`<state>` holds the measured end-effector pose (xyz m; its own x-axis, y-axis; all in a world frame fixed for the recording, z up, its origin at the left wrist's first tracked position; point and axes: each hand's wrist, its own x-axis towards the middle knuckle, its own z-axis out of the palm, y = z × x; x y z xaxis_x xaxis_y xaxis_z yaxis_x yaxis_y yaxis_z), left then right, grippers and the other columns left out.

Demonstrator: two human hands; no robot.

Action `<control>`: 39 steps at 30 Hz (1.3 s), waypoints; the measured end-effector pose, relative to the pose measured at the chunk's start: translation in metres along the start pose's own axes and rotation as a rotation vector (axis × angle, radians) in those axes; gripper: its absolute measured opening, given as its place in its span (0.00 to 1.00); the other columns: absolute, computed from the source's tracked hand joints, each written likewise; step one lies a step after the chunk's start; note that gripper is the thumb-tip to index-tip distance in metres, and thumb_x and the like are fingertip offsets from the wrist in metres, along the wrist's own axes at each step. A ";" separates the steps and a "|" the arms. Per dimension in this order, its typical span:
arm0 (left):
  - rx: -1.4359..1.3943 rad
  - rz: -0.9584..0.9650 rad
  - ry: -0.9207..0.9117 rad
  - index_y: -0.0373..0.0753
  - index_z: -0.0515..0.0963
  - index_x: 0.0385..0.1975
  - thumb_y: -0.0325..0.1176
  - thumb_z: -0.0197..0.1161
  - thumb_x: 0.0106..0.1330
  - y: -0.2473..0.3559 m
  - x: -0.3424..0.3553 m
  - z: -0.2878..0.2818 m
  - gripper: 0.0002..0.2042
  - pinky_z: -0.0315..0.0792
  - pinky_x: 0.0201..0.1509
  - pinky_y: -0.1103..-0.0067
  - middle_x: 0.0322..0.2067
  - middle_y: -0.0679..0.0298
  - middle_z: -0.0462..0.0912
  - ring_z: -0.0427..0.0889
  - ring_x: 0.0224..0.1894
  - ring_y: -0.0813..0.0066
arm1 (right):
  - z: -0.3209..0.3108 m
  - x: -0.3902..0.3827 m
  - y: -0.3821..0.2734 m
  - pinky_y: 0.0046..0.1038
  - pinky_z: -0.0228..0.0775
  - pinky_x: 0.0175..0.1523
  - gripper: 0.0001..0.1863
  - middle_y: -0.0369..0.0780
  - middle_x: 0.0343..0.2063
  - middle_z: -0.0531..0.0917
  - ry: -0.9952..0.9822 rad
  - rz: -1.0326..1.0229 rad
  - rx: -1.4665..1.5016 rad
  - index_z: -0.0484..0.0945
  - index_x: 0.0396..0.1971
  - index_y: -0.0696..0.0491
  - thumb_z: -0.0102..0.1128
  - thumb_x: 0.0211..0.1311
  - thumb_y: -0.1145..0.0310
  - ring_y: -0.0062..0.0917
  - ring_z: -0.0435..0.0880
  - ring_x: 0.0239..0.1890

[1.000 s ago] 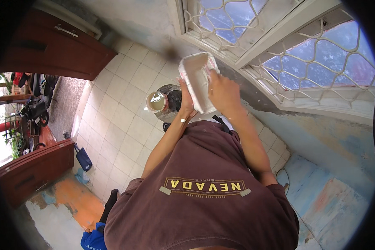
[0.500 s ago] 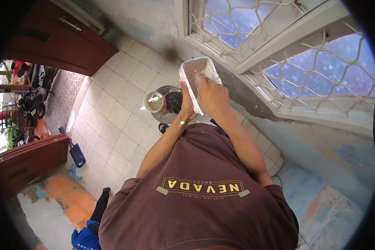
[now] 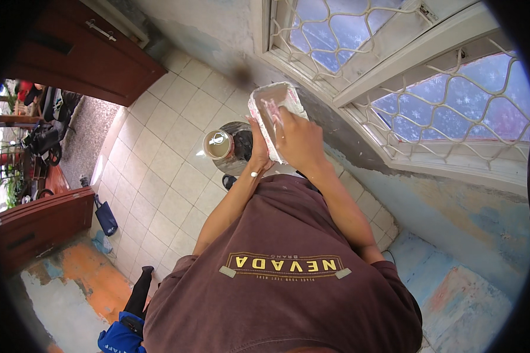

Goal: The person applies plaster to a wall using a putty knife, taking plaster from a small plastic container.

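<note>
The tray (image 3: pixel 274 112) sat between both hands, below the window (image 3: pixel 394 70). The tin (image 3: pixel 218 144) stood at its nine o'clock. The bag (image 3: pixel 106 216) lay at seven.

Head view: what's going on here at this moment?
A person in a brown shirt stands on a tiled floor beside a latticed window. The left hand holds a white rectangular tray from below, while the right hand rests inside it on its whitish contents. A round metal pot sits on the floor just beneath.
</note>
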<state>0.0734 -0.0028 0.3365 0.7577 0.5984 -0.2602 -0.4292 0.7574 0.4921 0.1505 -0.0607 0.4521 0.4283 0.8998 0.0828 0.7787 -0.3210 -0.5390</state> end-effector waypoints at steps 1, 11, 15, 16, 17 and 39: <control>-0.001 -0.001 0.001 0.46 0.56 0.65 0.66 0.27 0.67 0.001 0.000 0.001 0.36 0.65 0.64 0.71 0.60 0.61 0.67 0.68 0.61 0.68 | -0.001 0.000 0.001 0.44 0.71 0.33 0.13 0.48 0.27 0.81 -0.001 0.001 0.000 0.73 0.41 0.58 0.50 0.58 0.68 0.46 0.81 0.29; -0.046 -0.016 0.008 0.45 0.54 0.66 0.65 0.27 0.68 -0.001 0.001 -0.019 0.36 0.64 0.64 0.72 0.61 0.61 0.65 0.67 0.60 0.66 | 0.001 -0.002 0.001 0.43 0.70 0.31 0.11 0.50 0.25 0.81 -0.004 -0.034 0.008 0.72 0.39 0.59 0.51 0.59 0.69 0.46 0.81 0.26; -0.002 0.054 0.062 0.45 0.55 0.65 0.68 0.25 0.65 0.000 -0.003 -0.008 0.38 0.66 0.62 0.69 0.59 0.60 0.67 0.68 0.60 0.66 | 0.000 -0.010 0.005 0.42 0.70 0.28 0.08 0.49 0.24 0.81 0.047 -0.067 0.003 0.72 0.33 0.59 0.51 0.60 0.69 0.45 0.81 0.26; -0.002 0.055 0.064 0.45 0.55 0.65 0.68 0.25 0.65 0.001 -0.002 -0.008 0.38 0.66 0.62 0.69 0.59 0.60 0.67 0.68 0.60 0.66 | -0.003 -0.008 0.005 0.42 0.70 0.28 0.08 0.49 0.24 0.81 0.045 -0.068 0.004 0.72 0.33 0.59 0.51 0.60 0.69 0.45 0.81 0.26; -0.009 0.047 0.047 0.45 0.56 0.65 0.68 0.26 0.65 0.003 -0.003 -0.008 0.38 0.67 0.62 0.69 0.58 0.60 0.68 0.69 0.59 0.66 | -0.006 -0.009 0.002 0.42 0.70 0.28 0.08 0.49 0.24 0.81 0.094 -0.075 0.040 0.72 0.33 0.59 0.51 0.59 0.69 0.45 0.81 0.25; 0.033 0.029 -0.010 0.45 0.56 0.66 0.70 0.28 0.63 0.017 -0.004 -0.017 0.40 0.70 0.60 0.73 0.58 0.61 0.68 0.71 0.58 0.68 | 0.012 -0.008 0.016 0.44 0.70 0.30 0.11 0.51 0.20 0.79 -0.022 -0.090 0.019 0.72 0.35 0.61 0.52 0.59 0.68 0.48 0.79 0.24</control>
<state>0.0547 0.0115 0.3322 0.7502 0.6174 -0.2368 -0.4348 0.7304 0.5267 0.1544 -0.0701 0.4328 0.3470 0.9310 0.1131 0.8046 -0.2335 -0.5460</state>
